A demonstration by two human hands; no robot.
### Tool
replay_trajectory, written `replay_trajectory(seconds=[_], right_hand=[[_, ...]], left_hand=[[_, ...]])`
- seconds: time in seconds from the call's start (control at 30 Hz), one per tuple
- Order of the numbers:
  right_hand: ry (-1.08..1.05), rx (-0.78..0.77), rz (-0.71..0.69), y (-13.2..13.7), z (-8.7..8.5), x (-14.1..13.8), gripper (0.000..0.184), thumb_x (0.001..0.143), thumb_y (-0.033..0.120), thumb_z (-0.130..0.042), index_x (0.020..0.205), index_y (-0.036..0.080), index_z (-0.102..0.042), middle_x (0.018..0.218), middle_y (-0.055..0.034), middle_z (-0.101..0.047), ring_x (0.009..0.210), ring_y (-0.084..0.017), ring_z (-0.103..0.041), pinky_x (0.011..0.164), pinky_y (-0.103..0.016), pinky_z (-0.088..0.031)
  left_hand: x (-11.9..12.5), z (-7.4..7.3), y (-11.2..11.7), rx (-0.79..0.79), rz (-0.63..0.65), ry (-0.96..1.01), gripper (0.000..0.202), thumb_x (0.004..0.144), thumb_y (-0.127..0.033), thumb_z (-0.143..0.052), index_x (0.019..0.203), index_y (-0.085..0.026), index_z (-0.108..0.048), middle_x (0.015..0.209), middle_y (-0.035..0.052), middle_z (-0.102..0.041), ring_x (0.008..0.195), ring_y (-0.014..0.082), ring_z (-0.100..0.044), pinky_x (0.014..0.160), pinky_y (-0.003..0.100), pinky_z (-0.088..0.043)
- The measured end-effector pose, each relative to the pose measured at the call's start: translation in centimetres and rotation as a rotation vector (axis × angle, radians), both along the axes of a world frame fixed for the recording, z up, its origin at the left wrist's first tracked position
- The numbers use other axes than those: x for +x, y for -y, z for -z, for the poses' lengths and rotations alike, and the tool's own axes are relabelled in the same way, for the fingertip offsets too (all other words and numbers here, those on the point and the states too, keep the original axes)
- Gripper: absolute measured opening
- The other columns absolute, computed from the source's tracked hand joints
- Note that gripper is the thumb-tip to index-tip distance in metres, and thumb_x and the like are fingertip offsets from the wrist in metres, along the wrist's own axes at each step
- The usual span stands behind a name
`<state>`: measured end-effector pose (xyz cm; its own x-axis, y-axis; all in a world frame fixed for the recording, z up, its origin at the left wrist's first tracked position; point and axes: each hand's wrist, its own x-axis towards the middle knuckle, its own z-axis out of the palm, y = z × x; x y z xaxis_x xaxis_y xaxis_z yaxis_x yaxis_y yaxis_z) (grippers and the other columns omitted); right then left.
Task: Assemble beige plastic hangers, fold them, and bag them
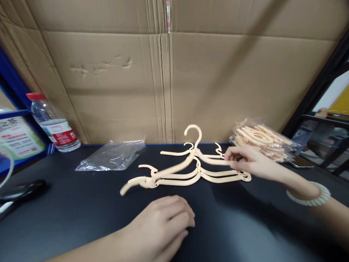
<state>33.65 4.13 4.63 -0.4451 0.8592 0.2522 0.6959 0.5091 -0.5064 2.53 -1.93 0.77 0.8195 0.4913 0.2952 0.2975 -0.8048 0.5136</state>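
Observation:
My right hand (245,160) pinches one end of a cream folding clothes hanger (174,167). That hanger is tilted, its hook pointing up and its other arm reaching down to the left. Under and behind it lie more cream hangers (180,181) and loose hanger pieces (174,153) on the dark table. Nearer the camera, my left hand (166,225) rests above the tabletop with its fingers curled together and nothing visible in them. It is apart from the hangers.
At the back right sits a clear bag of hanger parts (261,140), beside a phone (301,162). A flat plastic bag (111,156) lies back left. A water bottle (58,125) and a black mouse (24,191) are at the left. Cardboard (109,91) walls the back.

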Motion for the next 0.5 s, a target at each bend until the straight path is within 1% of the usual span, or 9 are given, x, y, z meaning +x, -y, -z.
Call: replay_trajectory(seconds=[0.03, 0.07, 0.13, 0.2, 0.27, 0.4, 0.43, 0.5], right_hand=[[0.067, -0.063, -0.031, 0.2, -0.1, 0.1, 0.01, 0.081, 0.023, -0.053, 0.075, 0.019, -0.06, 0.067, -0.0009, -0.062, 0.059, -0.016, -0.058, 0.051, -0.025, -0.043], [0.133, -0.107, -0.055, 0.4, -0.2, 0.1, 0.01, 0.079, 0.02, -0.053, 0.072, 0.019, -0.06, 0.065, -0.0004, -0.061, 0.058, -0.016, -0.057, 0.05, -0.025, -0.042], [0.249, -0.145, -0.075, 0.7, -0.1, 0.2, 0.01, 0.076, 0.015, -0.056, 0.068, 0.019, -0.06, 0.065, 0.0, -0.062, 0.059, -0.015, -0.057, 0.052, -0.024, -0.041], [0.314, -0.153, -0.069, 1.0, 0.1, 0.1, 0.008, 0.073, 0.013, -0.06, 0.069, 0.02, -0.062, 0.069, 0.0003, -0.064, 0.062, -0.015, -0.057, 0.054, -0.024, -0.042], [0.335, -0.161, -0.076, 1.2, 0.3, -0.1, 0.006, 0.072, 0.014, -0.066, 0.072, 0.02, -0.064, 0.073, 0.0006, -0.065, 0.066, -0.016, -0.058, 0.057, -0.024, -0.043], [0.385, -0.185, -0.098, 1.5, 0.8, -1.0, 0.019, 0.066, 0.02, -0.079, 0.077, 0.021, -0.064, 0.078, 0.0015, -0.065, 0.07, -0.016, -0.059, 0.059, -0.024, -0.041], [0.403, -0.182, -0.101, 1.6, 0.9, -1.2, 0.02, 0.065, 0.02, -0.081, 0.077, 0.021, -0.064, 0.078, 0.0018, -0.065, 0.069, -0.016, -0.058, 0.059, -0.024, -0.041], [0.431, -0.161, -0.102, 1.9, 1.1, -1.6, 0.017, 0.068, 0.019, -0.078, 0.074, 0.021, -0.063, 0.077, 0.0021, -0.065, 0.067, -0.016, -0.058, 0.058, -0.025, -0.039]], left_hand=[[0.0, -0.1, 0.2, 0.089, 0.042, -0.055, 0.026, 0.084, -0.007, -0.048, 0.103, -0.021, -0.06, 0.105, 0.0093, -0.068, 0.098, 0.0227, -0.062, 0.086, 0.033, -0.051], [0.0, -0.2, 0.4, 0.146, 0.048, -0.088, 0.027, 0.084, -0.007, -0.047, 0.104, -0.021, -0.059, 0.106, 0.0091, -0.067, 0.098, 0.0226, -0.062, 0.086, 0.032, -0.051], [0.0, -0.3, 0.4, 0.203, 0.012, -0.122, 0.025, 0.085, -0.008, -0.048, 0.104, -0.021, -0.058, 0.108, 0.0089, -0.066, 0.098, 0.0227, -0.062, 0.086, 0.032, -0.052], [-0.1, -0.2, 0.2, 0.233, -0.001, -0.151, 0.023, 0.086, -0.009, -0.047, 0.104, -0.02, -0.058, 0.11, 0.0092, -0.066, 0.099, 0.0233, -0.061, 0.087, 0.033, -0.051], [-0.1, -0.1, 0.2, 0.256, 0.007, -0.181, 0.022, 0.087, -0.01, -0.046, 0.104, -0.018, -0.058, 0.111, 0.0099, -0.065, 0.101, 0.024, -0.061, 0.089, 0.034, -0.051], [-0.2, 0.0, 0.2, 0.287, 0.005, -0.204, 0.023, 0.087, -0.011, -0.046, 0.105, -0.018, -0.059, 0.113, 0.0098, -0.066, 0.102, 0.0249, -0.06, 0.092, 0.037, -0.05], [-0.3, 0.0, 0.2, 0.291, 0.001, -0.2, 0.023, 0.086, -0.011, -0.047, 0.105, -0.018, -0.059, 0.113, 0.0096, -0.066, 0.102, 0.0249, -0.06, 0.092, 0.037, -0.049], [-0.3, -0.1, 0.1, 0.295, -0.009, -0.189, 0.025, 0.086, -0.011, -0.048, 0.106, -0.019, -0.059, 0.113, 0.0094, -0.066, 0.102, 0.0253, -0.06, 0.093, 0.038, -0.048]])
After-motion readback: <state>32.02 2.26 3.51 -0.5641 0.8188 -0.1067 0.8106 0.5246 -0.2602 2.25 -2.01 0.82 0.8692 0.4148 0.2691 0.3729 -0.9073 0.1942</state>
